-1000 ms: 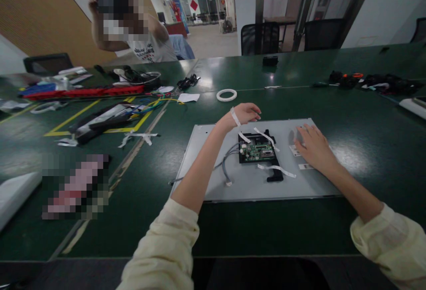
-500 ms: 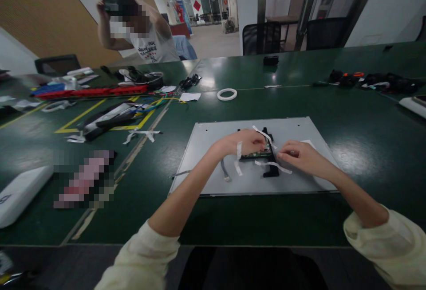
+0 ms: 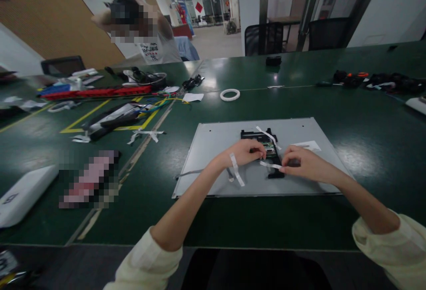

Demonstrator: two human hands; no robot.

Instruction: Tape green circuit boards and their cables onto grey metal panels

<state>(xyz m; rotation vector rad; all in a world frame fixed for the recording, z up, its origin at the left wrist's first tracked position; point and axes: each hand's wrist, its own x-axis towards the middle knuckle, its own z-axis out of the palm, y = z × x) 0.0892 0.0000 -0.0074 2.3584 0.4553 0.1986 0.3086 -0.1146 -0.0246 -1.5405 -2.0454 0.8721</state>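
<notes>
Green and grey, partly out of sight

Long, glossy green table (image 3: pixel 266 221), cut off by the frame on both sides. Beyond its far edge, a person (image 3: pixel 151 44) in a white printed top, head pixelated, lower body behind the tabletop. On the near side of the table, a flat rectangular grey-white panel (image 3: pixel 206 148), near right corner partly behind the right forearm. Far left, a white round-edged case (image 3: pixel 29 194), cropped by the picture's edge. Beside it, an oblong pink object (image 3: pixel 91 177), pixelated past identifying.

Mid-panel, a black frame-like bracket (image 3: pixel 276 174), largely covered by the left hand (image 3: pixel 246 151). Fingers curled there, tips at or just above a green circuit board (image 3: pixel 269 149) showing only in part; cannot tell whether gripping anything. Just right, the right hand (image 3: pixel 301 162), thumb and forefinger pinched on a narrow white strip (image 3: pixel 270 165), gripped end hidden. Under the left forearm, a thin grey cable (image 3: pixel 191 173), middle stretch hidden. Behind the right hand, a white rectangular label (image 3: pixel 308 145), partly covered.
</notes>
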